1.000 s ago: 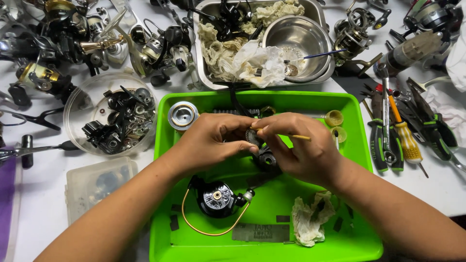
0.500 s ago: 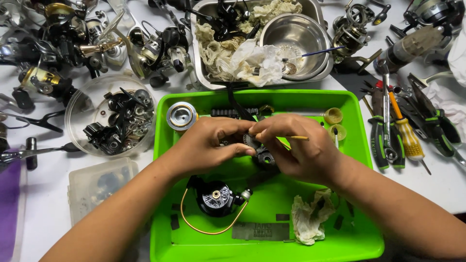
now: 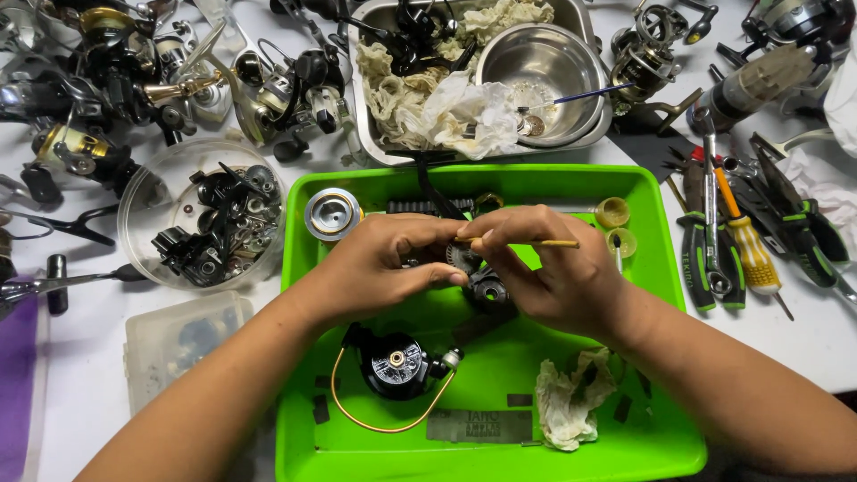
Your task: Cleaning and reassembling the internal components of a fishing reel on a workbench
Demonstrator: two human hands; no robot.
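Over a green plastic tray [image 3: 661,295], my left hand [image 3: 384,263] pinches a small dark toothed gear [image 3: 462,259] between thumb and fingers. My right hand [image 3: 549,272] holds a thin wooden-handled brush [image 3: 549,243] pointed left at the gear, fingers curled under it. A round black reel part [image 3: 486,290] lies just below both hands. In the tray's near half sits a black reel rotor with a gold bail wire [image 3: 397,366], and a crumpled rag [image 3: 571,402] lies to its right.
A silver spool [image 3: 332,214] and two small yellow caps [image 3: 612,212] sit in the tray. A clear bowl of black parts [image 3: 210,219] stands at left, a steel tray with bowl and rags [image 3: 536,71] behind, pliers and screwdrivers [image 3: 732,241] at right, several reels [image 3: 107,71] at far left.
Both hands stay over the tray centre; the fingers shift slightly around the gear and brush. Nothing else has moved.
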